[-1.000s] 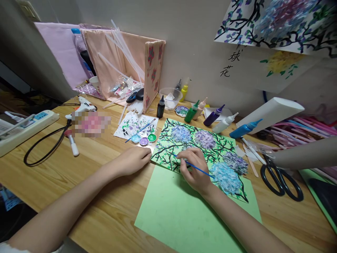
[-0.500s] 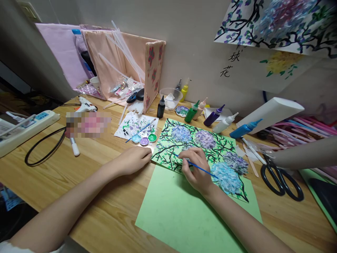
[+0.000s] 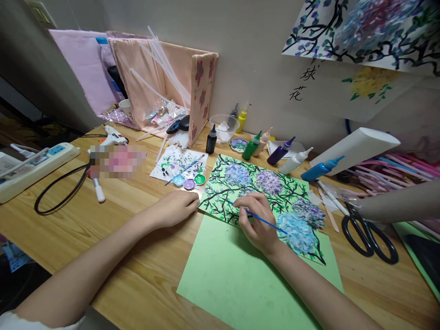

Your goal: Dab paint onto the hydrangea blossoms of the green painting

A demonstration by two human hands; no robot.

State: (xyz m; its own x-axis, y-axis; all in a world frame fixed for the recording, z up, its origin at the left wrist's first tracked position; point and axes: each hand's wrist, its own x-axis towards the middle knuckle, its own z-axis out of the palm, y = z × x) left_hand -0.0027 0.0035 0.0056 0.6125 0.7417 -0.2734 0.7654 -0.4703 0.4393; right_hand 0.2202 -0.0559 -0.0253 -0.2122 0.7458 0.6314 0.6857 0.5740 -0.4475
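Observation:
My right hand (image 3: 257,223) pinches a thin blue paintbrush (image 3: 271,223), its tip resting on the flower painting (image 3: 264,192) of blue and purple blooms with black branches and green leaves. The painting lies on a larger green sheet (image 3: 240,279). My left hand (image 3: 175,208) rests with curled fingers on the wooden table (image 3: 113,238), its fingertips at the painting's left corner. Small paint caps in blue, purple and green (image 3: 189,182) sit just beyond the left hand, next to a paint-smeared paper (image 3: 175,162).
Paint bottles (image 3: 252,145) line the wall behind the painting, with a clear bowl (image 3: 223,126). Black scissors (image 3: 369,236) lie at right, near a white box (image 3: 354,145). A glue gun (image 3: 110,135), cable (image 3: 58,192) and power strip (image 3: 34,165) occupy the left. Another person's arm (image 3: 402,206) reaches in at right.
The brush hand has shifted slightly along the painting's lower edge. The left hand stays in place.

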